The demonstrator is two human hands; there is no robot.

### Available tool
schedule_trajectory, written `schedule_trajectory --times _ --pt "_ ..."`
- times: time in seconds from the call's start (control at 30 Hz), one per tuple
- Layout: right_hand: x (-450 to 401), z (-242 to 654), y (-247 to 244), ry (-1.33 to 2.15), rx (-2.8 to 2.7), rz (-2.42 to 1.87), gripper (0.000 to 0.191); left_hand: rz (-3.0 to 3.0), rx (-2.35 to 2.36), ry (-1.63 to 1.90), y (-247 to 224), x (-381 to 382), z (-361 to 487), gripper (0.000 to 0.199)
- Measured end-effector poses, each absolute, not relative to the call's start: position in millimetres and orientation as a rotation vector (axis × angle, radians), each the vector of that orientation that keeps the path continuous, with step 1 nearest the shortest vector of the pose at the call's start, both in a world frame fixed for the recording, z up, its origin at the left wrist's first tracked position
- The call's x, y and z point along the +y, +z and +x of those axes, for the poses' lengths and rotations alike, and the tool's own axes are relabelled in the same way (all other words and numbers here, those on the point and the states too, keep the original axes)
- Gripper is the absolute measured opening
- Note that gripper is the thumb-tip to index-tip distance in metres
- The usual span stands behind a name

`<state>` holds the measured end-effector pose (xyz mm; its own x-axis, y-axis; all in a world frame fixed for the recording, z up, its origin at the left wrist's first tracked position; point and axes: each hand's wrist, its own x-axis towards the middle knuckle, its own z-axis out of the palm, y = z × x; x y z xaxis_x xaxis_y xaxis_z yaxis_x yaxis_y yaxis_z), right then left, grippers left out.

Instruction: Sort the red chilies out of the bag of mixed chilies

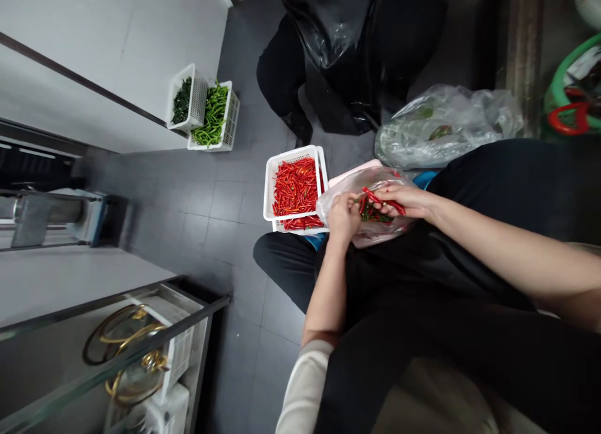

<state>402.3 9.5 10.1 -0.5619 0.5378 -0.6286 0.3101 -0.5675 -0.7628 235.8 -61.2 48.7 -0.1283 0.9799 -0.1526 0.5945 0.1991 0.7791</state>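
Note:
My right hand point(407, 200) is closed around a few red chili peppers point(372, 196), which stick out past the fingers on both sides. To its left, my left hand point(344, 217) has its fingers pinched together near the chili tips; what lies between them is too small to make out. Both hands are over an open clear plastic bag point(375, 237) on my lap, with red chilies and green stems inside. Just left of the bag stands a white basket point(268, 190) full of red chilies point(295, 186), stacked over another basket of red chilies.
A person in a black apron point(338, 46) sits opposite. A large clear bag point(446, 127) lies beside my knee. White baskets of green peppers point(211, 116) and dark green peppers point(182, 101) stand by the wall. A metal shelf point(206, 312) holds glass lids; a green tub point(556, 86) is far right.

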Motion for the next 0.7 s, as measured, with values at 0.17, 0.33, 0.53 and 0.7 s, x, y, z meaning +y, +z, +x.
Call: schedule_trajectory --times 0.17,0.33,0.53,0.7 --pt "4.4 412.7 21.9 2.678 -0.732 -1.014 0.024 1.483 1.83 0.746 34.5 -72.3 216.8 0.037" --pt "-1.7 405.2 22.0 2.673 -0.404 -0.911 0.019 1.418 1.859 0.83 31.2 -83.0 219.4 0.021" --pt "-4.2 387.1 30.5 2.515 -0.478 -1.02 0.016 1.328 1.867 0.787 34.6 -85.8 234.4 0.026" --pt "-10.2 371.7 35.5 2.418 -0.517 -1.183 0.021 1.541 1.907 0.563 31.4 -86.2 243.2 0.025"
